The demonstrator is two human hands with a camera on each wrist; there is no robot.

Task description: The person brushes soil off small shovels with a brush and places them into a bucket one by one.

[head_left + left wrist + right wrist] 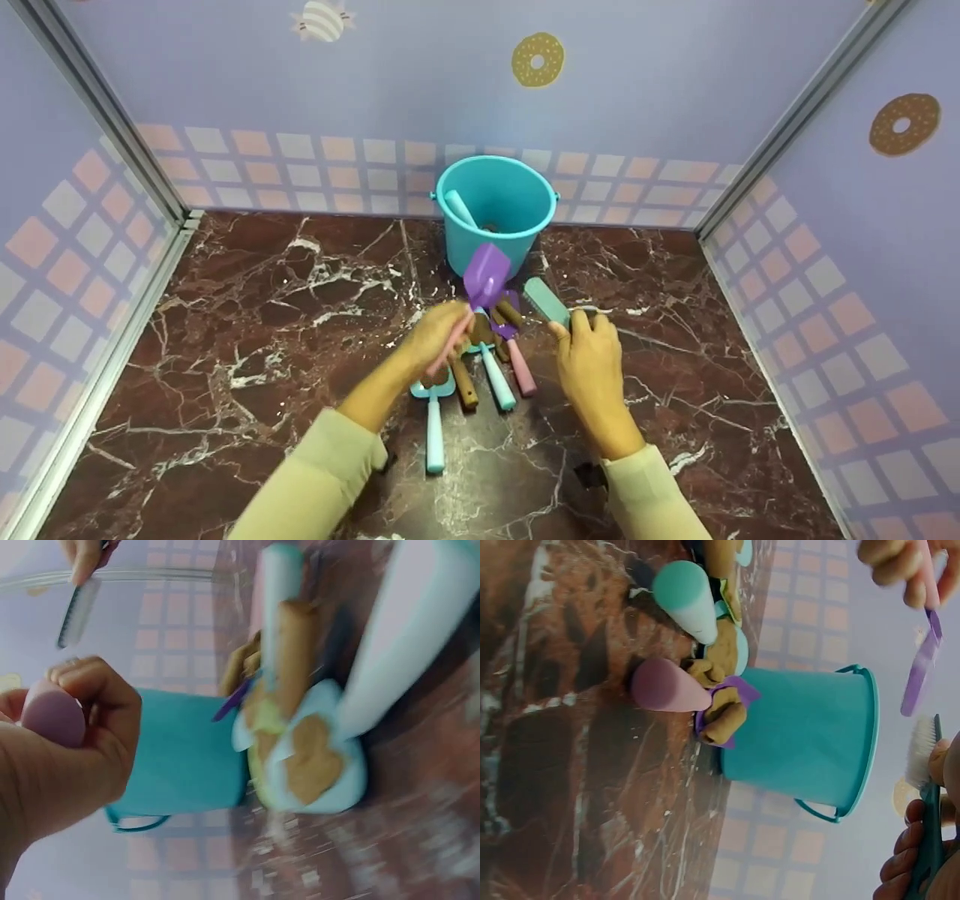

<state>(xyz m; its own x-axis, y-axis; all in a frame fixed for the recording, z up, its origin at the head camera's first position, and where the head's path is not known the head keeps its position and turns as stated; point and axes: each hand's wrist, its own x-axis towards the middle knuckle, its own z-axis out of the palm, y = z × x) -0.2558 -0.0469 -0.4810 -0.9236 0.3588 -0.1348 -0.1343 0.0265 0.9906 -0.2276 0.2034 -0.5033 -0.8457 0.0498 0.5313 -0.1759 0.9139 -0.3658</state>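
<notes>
My left hand (439, 337) grips the pink handle of a toy shovel (487, 274) with a purple scoop, held up in front of the bucket (491, 240). In my right hand (591, 360) is a scrubbing brush (547, 300); the right wrist view shows its white bristles (921, 754) facing the purple scoop, a gap between them. Below my hands lie a purple shovel with a pink handle (523, 367) and light blue shovels with pale handles (435, 435), brown lumps (724, 716) on their scoops. A brown-handled tool (465, 384) lies among them.
The turquoise bucket stands near the back wall (360, 82), with a pale blue handle (459, 208) leaning inside it. Side walls (840, 247) close off the dark red marbled surface (660, 397) at left and right. Whitish crumbs are scattered left of the tools.
</notes>
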